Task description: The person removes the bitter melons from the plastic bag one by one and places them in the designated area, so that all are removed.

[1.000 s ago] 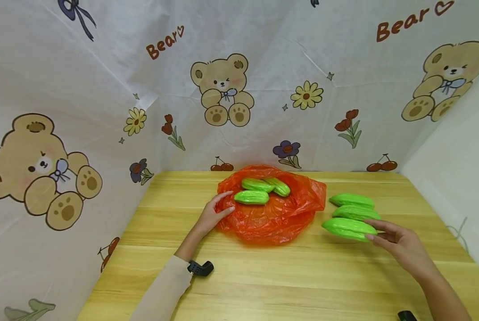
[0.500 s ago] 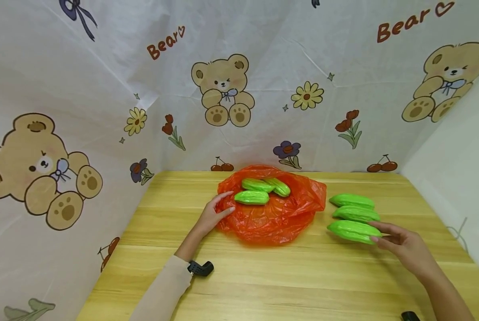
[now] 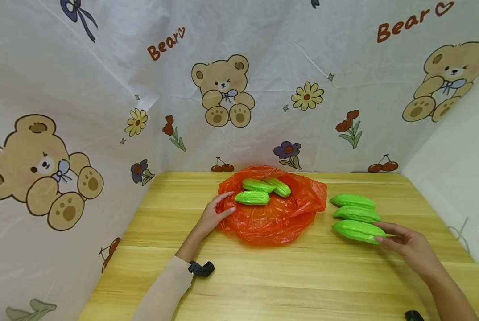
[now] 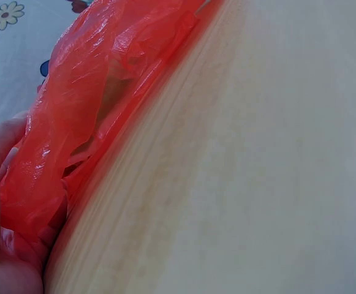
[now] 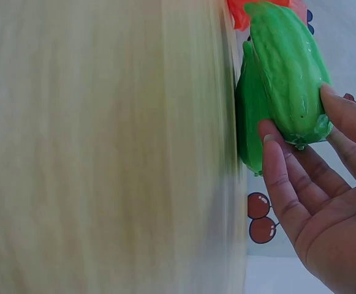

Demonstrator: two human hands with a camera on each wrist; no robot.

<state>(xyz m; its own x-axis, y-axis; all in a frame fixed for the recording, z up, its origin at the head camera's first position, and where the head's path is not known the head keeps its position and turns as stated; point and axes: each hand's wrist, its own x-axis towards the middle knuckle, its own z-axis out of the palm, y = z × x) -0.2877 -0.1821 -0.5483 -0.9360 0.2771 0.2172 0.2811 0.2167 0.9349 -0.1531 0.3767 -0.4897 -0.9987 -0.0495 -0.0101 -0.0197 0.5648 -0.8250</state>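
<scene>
My right hand (image 3: pixel 409 246) pinches the right end of a green bitter melon (image 3: pixel 357 231), thumb on one side and fingers on the other. In the right wrist view this bitter melon (image 5: pixel 291 73) looks held off the table. Just behind it lie two more bitter melons (image 3: pixel 357 214), side by side. A crumpled red plastic bag (image 3: pixel 271 227) spreads open at the middle, with three bitter melons (image 3: pixel 251 198) in it. At the bag's left rim my left hand (image 3: pixel 211 218) holds the film between thumb and fingers; the left wrist view shows the fingers partly behind the red film.
The light wooden table (image 3: pixel 271 285) carries everything. A white cloth wall (image 3: pixel 263 147) printed with bears and flowers stands along the back and left. A thin pale cord (image 3: pixel 462 234) hangs on the right wall.
My right hand has moved slightly right and down in the head view, bringing its bitter melon along. The left hand and the bag stay where they were.
</scene>
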